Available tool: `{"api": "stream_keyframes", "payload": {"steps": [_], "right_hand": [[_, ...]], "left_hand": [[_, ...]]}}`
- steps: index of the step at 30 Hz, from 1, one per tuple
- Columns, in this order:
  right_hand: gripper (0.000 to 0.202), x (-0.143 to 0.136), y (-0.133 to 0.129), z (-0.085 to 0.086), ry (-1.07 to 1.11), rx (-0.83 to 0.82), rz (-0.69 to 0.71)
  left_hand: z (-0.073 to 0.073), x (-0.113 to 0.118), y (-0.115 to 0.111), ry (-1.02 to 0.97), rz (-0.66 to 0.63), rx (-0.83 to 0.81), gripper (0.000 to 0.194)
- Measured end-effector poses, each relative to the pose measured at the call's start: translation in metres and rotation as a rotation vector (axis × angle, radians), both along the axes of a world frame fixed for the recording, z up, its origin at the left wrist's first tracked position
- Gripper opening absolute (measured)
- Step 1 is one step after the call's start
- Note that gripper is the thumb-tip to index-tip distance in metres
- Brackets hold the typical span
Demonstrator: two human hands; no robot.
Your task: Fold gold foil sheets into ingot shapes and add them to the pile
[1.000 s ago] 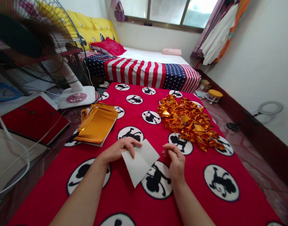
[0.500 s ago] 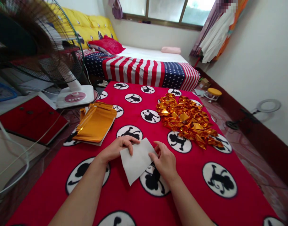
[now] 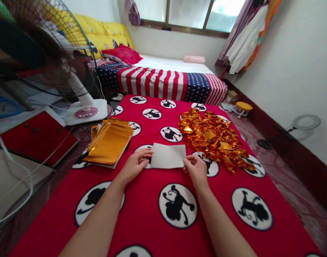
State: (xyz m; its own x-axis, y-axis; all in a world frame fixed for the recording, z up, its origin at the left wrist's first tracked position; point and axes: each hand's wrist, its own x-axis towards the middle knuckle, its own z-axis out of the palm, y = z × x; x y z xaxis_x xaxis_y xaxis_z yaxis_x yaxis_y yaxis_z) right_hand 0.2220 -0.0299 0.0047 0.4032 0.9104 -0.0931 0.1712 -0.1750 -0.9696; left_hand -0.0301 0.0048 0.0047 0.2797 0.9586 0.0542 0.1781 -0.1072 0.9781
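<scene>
A pale grey-white sheet of paper lies lengthwise between my hands, over the red cloth with black-and-white round figures. My left hand is at the sheet's left edge, its fingers closed together on that edge. At the lower right corner, my right hand pinches the sheet between thumb and fingers. To the left sits a stack of shiny gold sheets. A heap of folded gold foil pieces is on the cloth at the right.
A fan stands left of the cloth beside a red-fronted cabinet. Beyond is a bed with a striped, starred cover. On the right floor are a yellow stool and a ring-shaped stand.
The sheet has turned from a tilted position to lying lengthwise and has moved slightly away from me. My hands have spread apart to its left and right ends.
</scene>
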Motion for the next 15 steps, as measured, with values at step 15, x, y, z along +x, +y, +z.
{"api": "stream_keyframes", "payload": {"steps": [15], "right_hand": [[0.040,-0.032,-0.053,0.010,0.256,-0.137,0.188]], "left_hand": [[-0.008,0.006,0.002,0.042,0.129,-0.025,0.038]]}}
